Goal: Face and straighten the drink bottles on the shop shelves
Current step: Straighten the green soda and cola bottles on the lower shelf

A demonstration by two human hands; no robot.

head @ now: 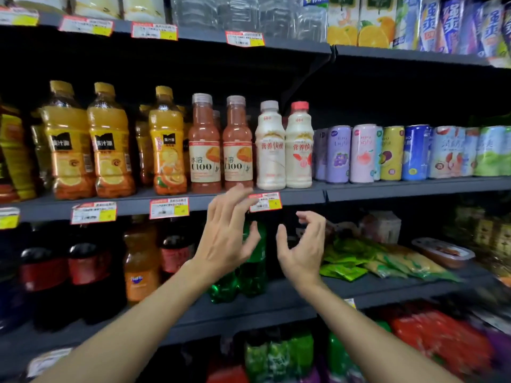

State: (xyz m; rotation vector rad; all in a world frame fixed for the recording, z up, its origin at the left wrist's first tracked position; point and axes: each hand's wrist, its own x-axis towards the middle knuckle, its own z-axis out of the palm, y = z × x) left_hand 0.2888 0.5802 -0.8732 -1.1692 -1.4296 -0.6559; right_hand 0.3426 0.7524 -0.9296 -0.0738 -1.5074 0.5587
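Looks largely done on the middle shelf (304,196): orange juice bottles (69,145), pink bottles (206,150) and white bottles (271,150) upright near the front edge, labels outward. One gap in the orange row, with a bottle or two set further back (hard to read in the shadow). Raised just in front of that shelf's front edge, below the pink and white bottles: left hand (226,239) with fingers (237,200) spread and released, right hand (301,252) with fingers (312,219) loosely curled, both grasping nothing and touching no bottle. Judged left to do: the lower shelf (276,308), with cola bottles (83,266), an orange soda bottle (139,269) and green bottles (253,261) standing back from the front edge, labels too dark to judge. Probably nearer halfway than finished
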